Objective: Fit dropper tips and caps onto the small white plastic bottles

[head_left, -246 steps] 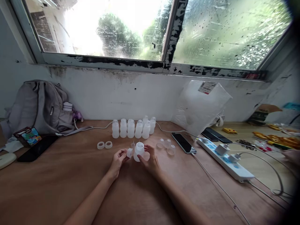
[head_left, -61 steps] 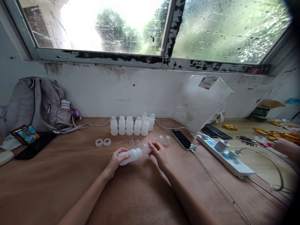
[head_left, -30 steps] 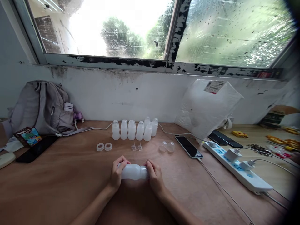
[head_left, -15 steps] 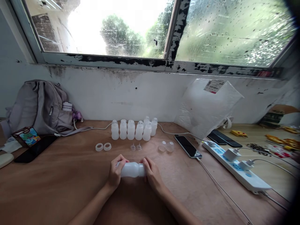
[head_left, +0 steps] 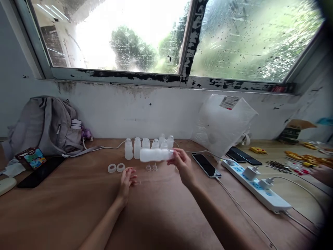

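In my right hand (head_left: 182, 165), closed on its narrower right end, lies a milky white baby bottle (head_left: 153, 155), held sideways above the table. It partly covers a row of similar upright bottles (head_left: 128, 149) behind it. My left hand (head_left: 126, 182) is empty, its fingers apart, just below two white rings (head_left: 120, 167). Under the held bottle sit two small clear teat-like pieces (head_left: 154, 167). The clear domed caps are mostly hidden behind my right hand.
Right of my hand lie a phone (head_left: 206, 165) on a cable and a white power strip (head_left: 256, 187) with chargers. A plastic bag (head_left: 223, 125) leans on the wall. At left are a grey backpack (head_left: 44, 128) and a black phone (head_left: 39, 172). Another person's hand (head_left: 322, 173) shows far right.
My left hand has let go of the bottle and moved slightly up. My right hand has carried the bottle up and forward toward the row. Another person's hand has appeared at right.
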### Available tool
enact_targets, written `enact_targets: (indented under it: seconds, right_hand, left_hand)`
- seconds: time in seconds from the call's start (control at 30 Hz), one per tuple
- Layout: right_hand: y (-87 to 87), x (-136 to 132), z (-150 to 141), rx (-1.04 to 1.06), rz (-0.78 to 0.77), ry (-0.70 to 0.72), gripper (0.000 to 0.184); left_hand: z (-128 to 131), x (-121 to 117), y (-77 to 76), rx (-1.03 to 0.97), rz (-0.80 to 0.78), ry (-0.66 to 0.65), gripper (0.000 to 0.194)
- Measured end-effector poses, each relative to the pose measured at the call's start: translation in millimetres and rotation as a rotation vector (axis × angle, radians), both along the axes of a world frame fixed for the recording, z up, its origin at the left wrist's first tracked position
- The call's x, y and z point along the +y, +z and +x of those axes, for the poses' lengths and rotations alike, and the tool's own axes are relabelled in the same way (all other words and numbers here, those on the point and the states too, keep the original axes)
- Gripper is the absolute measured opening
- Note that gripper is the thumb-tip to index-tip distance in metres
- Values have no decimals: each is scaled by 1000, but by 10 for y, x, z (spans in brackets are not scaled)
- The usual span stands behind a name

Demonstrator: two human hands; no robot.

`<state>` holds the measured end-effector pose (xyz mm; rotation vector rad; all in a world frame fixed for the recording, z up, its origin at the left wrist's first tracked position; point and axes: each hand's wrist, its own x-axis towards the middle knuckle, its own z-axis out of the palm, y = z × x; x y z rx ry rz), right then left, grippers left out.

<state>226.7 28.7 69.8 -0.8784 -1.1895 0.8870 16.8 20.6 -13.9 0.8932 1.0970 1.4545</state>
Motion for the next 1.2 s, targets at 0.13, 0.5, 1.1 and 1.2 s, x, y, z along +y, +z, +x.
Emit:
enact_targets:
  seconds: [0.13,0.5,1.1,1.2]
  right_hand:
    - [533,443,68,-196,220,-213,32]
    - [694,1613,-222,-999,116,-422,30]
    - [273,1979,-189,-1431,-218,-184,26]
    - [292,1974,-198,-1446,-220,-179,25]
  left_hand:
    - [-74,66,-45,-42,-52,-25,32]
    - [21,27,-90,117,-17,-74,27]
    - [36,91,-133,152,-37,-57,23]
    - [27,105,-160,191,-25,-58,23]
